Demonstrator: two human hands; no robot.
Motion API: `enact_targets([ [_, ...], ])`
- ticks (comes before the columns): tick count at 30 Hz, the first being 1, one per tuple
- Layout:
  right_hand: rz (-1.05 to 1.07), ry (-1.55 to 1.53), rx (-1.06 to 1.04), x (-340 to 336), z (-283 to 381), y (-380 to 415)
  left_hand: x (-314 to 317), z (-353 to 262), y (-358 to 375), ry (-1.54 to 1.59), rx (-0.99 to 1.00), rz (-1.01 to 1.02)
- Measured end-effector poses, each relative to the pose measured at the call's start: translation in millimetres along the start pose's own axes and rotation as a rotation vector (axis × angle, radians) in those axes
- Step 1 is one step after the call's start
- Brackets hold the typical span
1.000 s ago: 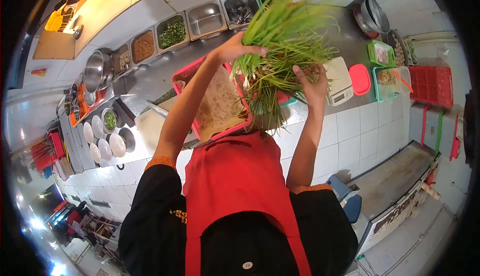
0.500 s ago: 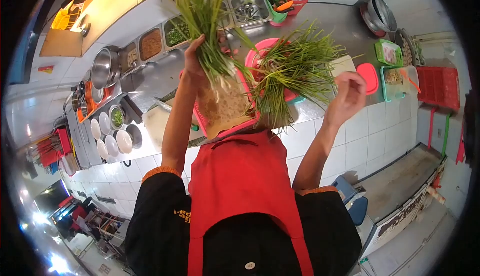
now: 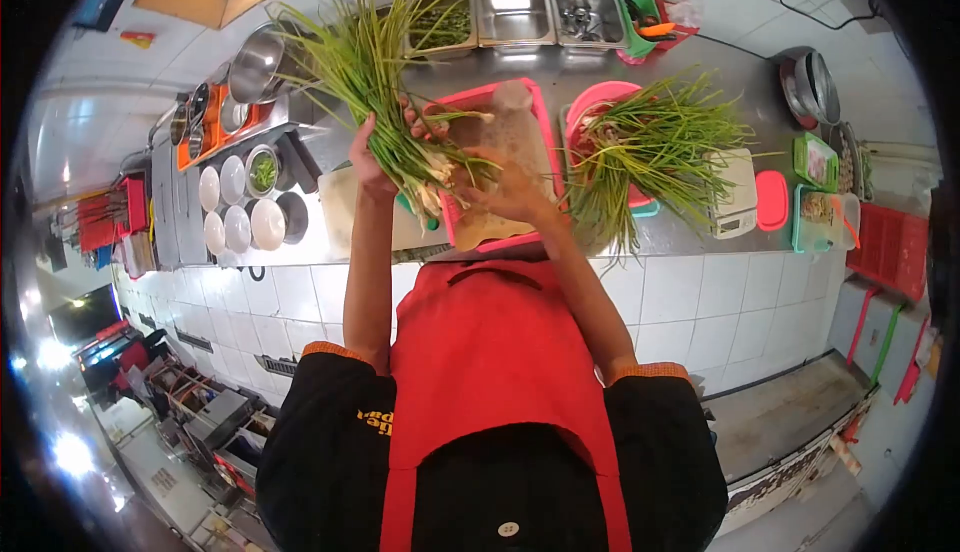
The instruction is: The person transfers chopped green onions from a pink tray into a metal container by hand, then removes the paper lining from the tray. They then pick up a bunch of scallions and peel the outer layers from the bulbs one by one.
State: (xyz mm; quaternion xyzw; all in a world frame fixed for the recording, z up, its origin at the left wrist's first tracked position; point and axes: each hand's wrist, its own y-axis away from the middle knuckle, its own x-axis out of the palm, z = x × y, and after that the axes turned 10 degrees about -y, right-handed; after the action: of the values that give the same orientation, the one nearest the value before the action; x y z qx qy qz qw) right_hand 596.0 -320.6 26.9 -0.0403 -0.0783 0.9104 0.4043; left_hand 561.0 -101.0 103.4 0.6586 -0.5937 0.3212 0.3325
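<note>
A bunch of long green onions (image 3: 375,77) is gripped in my left hand (image 3: 372,157), its leaves fanning up and left and its white root ends pointing down to the right. My right hand (image 3: 510,192) is at those white ends, over a pink tub (image 3: 553,142) of brownish water; its fingers look spread and slightly blurred, and one or two stalks lie beside them. To the right, a larger heap of green onions (image 3: 660,137) spills over a round pink basin (image 3: 600,94) on the steel counter.
Metal trays (image 3: 515,17) line the counter's back. White bowls (image 3: 268,224) stand at the left, near a pale cutting board (image 3: 340,202). Right of the heap are a scale (image 3: 735,192), a pink lid (image 3: 771,200) and a clear container (image 3: 822,208).
My right hand has come in from the right to the root ends of the held bunch. My left hand still grips the bunch, now tilted further left. The view has shifted.
</note>
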Motion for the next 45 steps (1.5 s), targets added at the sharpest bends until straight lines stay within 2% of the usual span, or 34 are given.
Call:
enact_targets([
  [1, 0.100, -0.119, 0.050, 17, -18, -1, -10, -7, 14, -0.040, -0.001, -0.035],
  [2, 0.115, -0.120, 0.046, 31, -16, -5, -17, -15, 28, -0.041, 0.013, -0.041],
  [4, 0.239, -0.161, 0.275, 61, -5, -7, -38, -29, 59, -0.128, 0.026, -0.235],
  [6, 0.313, -0.092, 0.284, 84, 2, -11, -81, -43, 92, -0.084, 0.047, -0.216],
  [8, 0.402, -0.011, 0.429, 109, -4, -14, -123, -53, 127, -0.260, -0.037, -0.368],
  [9, 0.420, -0.007, 0.428, 120, -14, -13, -136, -56, 142, -0.200, -0.086, -0.454],
  [11, 0.434, 0.307, 0.311, 137, -38, -7, -174, -58, 169, -0.198, -0.143, -0.535],
  [13, 0.459, 0.311, 0.402, 136, -34, -12, -210, -54, 191, -0.194, -0.238, -0.602],
  [14, 0.471, 0.312, 0.488, 130, -29, -17, -224, -52, 199, -0.178, -0.235, -0.603],
  [18, 0.465, 0.442, 0.563, 93, -4, -36, -245, -48, 212, -0.179, -0.161, -0.743],
  [20, 0.250, 0.487, 0.357, 78, -12, -47, -263, -45, 213, -0.281, -0.213, -0.741],
  [21, 0.258, 0.498, 0.359, 81, -10, -59, -250, -49, 208, -0.352, -0.192, -0.748],
  [22, 0.177, 0.525, 0.319, 83, -5, -72, -247, -50, 205, -0.340, -0.192, -0.747],
  [24, 0.097, 0.561, 0.281, 88, -16, -98, -241, -51, 196, -0.456, -0.277, -0.681],
  [25, 0.022, 0.669, 0.145, 89, -40, -108, -231, -46, 190, -0.527, -0.181, -0.709],
  [26, -0.053, 0.774, 0.004, 89, -58, -111, -235, -39, 189, -0.520, -0.184, -0.704],
  [27, -0.052, 0.783, 0.005, 92, -64, -110, -232, -37, 187, -0.679, -0.248, -0.683],
  [29, -0.052, 0.725, 0.163, 94, -75, -117, -227, -39, 182, -1.102, -0.397, -0.662],
  [30, -0.051, 0.731, 0.159, 95, -73, -119, -233, -38, 184, -1.097, -0.391, -0.660],
  [32, -0.108, 0.719, 0.263, 97, -68, -117, -246, -37, 189, -1.759, -0.505, -0.628],
  [34, -0.092, 0.735, 0.291, 93, -56, -116, -230, -55, 197, -1.874, -0.499, -0.656],
  [36, -0.075, 0.748, 0.324, 87, -52, -116, -217, -74, 200, -2.107, -0.282, -0.662],
  [37, -0.066, 0.732, 0.269, 83, -58, -114, -206, -85, 198, -2.103, -0.285, -0.658],
  [39, -0.051, 0.716, 0.213, 74, -66, -112, -185, -106, 187, -1.851, -0.165, -0.489],
  [40, -0.025, 0.503, 0.304, 71, -67, -113, -173, -114, 179, -1.847, -0.168, -0.495],
  [41, 0.001, 0.288, 0.392, 72, -68, -113, -159, -118, 169, -1.606, -0.192, -0.349],
  [42, 0.008, 0.287, 0.395, 77, -59, -110, -148, -118, 159, -1.362, -0.211, -0.209],
  [43, -0.010, 0.149, 0.508, 87, -37, -104, -141, -113, 149, -1.361, -0.212, -0.216],
  [44, -0.027, 0.009, 0.619, 99, -13, -98, -134, -108, 139, -1.206, -0.246, -0.170],
  [45, -0.023, 0.007, 0.621, 113, 10, -94, -128, -105, 130, -1.051, -0.277, -0.123],
])
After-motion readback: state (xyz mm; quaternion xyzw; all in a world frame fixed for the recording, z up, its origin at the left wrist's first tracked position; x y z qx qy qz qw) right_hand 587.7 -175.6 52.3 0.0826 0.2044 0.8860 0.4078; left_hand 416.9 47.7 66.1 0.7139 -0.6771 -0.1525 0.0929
